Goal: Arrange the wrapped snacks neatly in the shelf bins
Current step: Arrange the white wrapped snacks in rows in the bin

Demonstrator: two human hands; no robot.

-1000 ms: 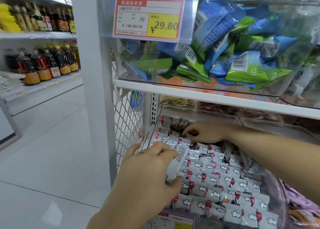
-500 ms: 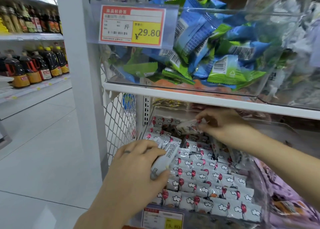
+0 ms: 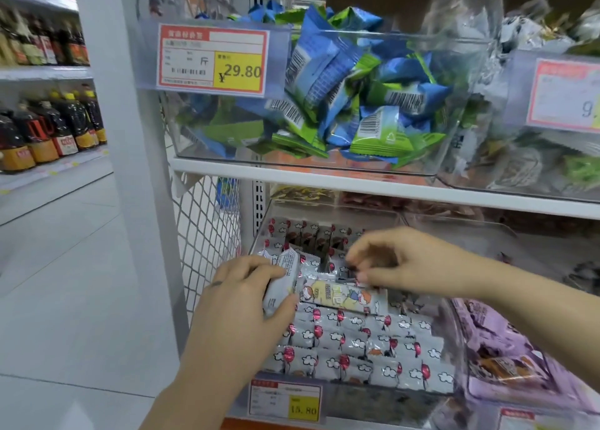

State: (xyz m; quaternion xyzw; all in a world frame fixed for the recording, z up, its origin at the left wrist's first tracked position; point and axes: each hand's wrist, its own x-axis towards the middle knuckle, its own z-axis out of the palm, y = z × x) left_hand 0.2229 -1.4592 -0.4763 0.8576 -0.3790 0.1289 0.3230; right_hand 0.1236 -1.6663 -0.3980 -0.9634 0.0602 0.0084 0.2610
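Near rows of wrapped snacks (image 3: pixel 357 348) sit neat in the lower bin (image 3: pixel 383 400). The left hand (image 3: pixel 240 303) grips a spare snack (image 3: pixel 282 280) at the left. The right hand (image 3: pixel 412 260), earlier reaching far back, now pinches a face-up snack (image 3: pixel 344 296) mid-bin, likely to re-slot it.

single head-worn wide-angle view, facing forward and down at a store shelf unit, close in. lower bin (image 3: pixel 389 403) of wrapped snacks (image 3: pixel 341 335) sits low centre within arm's reach; left hand (image 3: pixel 240 303) shows from the bottom edge, right hand (image 3: pixel 412 260) from the right edge. upper bin (image 3: pixel 467 72) fills the top, probably near eye level. aisle floor (image 3: pixel 65 267) and bottle shelves (image 3: pixel 48 131) run off left. the frame's edges are bent and blurred.
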